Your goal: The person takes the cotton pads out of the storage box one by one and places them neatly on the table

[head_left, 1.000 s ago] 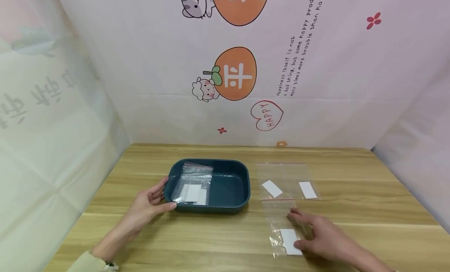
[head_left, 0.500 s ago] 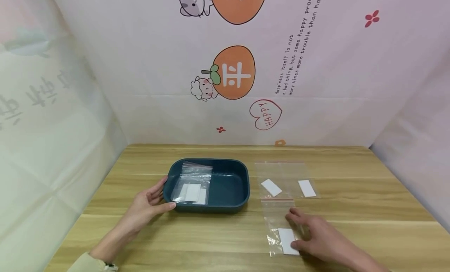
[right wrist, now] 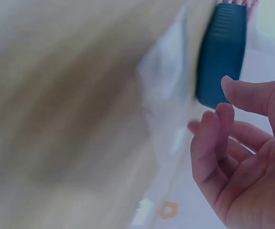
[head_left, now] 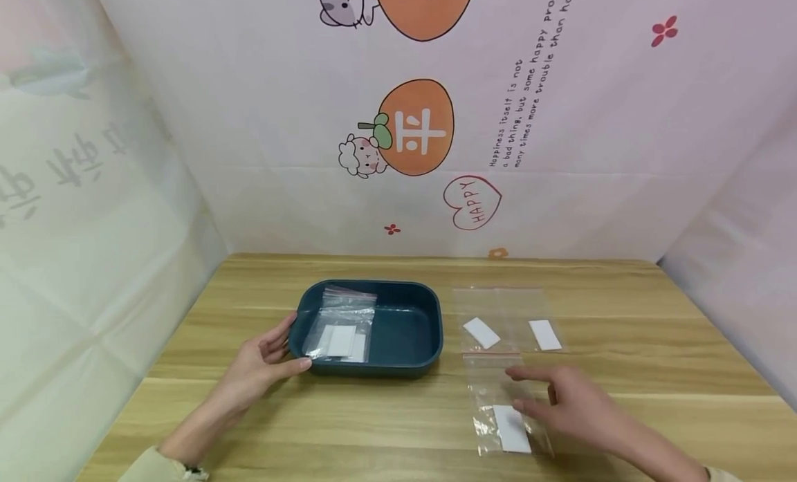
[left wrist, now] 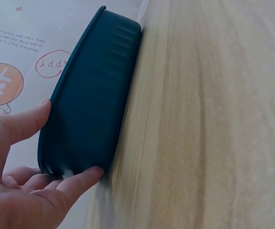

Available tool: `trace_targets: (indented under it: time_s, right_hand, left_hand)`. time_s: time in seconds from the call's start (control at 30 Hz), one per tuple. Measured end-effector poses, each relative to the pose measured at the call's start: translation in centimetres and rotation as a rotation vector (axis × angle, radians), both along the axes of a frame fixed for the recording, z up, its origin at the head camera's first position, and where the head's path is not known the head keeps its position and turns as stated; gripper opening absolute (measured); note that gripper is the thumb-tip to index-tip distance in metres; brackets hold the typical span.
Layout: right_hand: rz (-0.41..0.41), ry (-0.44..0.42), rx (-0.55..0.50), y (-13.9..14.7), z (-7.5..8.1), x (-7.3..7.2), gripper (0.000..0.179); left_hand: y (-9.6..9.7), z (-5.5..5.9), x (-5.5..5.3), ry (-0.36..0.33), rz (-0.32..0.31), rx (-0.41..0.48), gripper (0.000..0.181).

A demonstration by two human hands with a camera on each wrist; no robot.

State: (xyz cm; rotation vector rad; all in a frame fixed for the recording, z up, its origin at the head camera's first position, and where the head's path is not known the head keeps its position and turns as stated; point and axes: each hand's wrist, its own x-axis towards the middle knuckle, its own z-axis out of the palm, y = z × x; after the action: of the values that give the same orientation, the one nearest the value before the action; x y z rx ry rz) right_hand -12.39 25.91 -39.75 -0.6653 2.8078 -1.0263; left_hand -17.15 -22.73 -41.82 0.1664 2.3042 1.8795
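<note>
A dark teal plastic tray (head_left: 407, 335) stands on the table with several small clear zip bags (head_left: 349, 309) in its left half, white cards inside them. My left hand (head_left: 252, 371) holds the tray's left end, thumb at the front rim and fingers along the side; the left wrist view shows this hand (left wrist: 37, 181) against the tray's end (left wrist: 87, 90). Over the right edge of a clear zip bag (head_left: 488, 385) with a white card (head_left: 512, 429) hovers my right hand (head_left: 575, 406). Its fingers are loosely bent and hold nothing, as the right wrist view shows.
Behind that bag, two more clear zip bags lie flat, one with a tilted white card (head_left: 482, 332) and one with another white card (head_left: 545, 335). A wooden table (head_left: 349, 427) meets a printed cloth backdrop (head_left: 286, 212) at its back and sides.
My right hand has lifted off the zip bag, its fingers spreading; the bag's right edge now shows beneath it. The left hand and tray have stayed in place.
</note>
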Motion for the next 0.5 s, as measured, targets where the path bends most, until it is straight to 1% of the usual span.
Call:
trace_targets:
  time_s: [0.13, 0.27, 0.37, 0.5]
  right_hand:
    - [0.036, 0.030, 0.014, -0.8, 1.8, -1.5, 0.040]
    - [0.066, 0.047, 0.029, -2.2, 3.3, -2.7, 0.037]
    - [0.070, 0.053, 0.034, -3.4, 4.4, -3.7, 0.036]
    - [0.067, 0.053, 0.041, -5.0, 5.6, -5.3, 0.039]
  left_hand:
    - [0.0, 0.0, 0.0, 0.007, -0.002, -0.003, 0.095]
    - [-0.1, -0.1, -0.1, 0.006, -0.004, -0.003, 0.096]
    - [-0.1, -0.1, 0.0, 0.002, -0.006, -0.002, 0.096]
    - [-0.2, -0.1, 0.0, 0.003, -0.008, -0.004, 0.096]
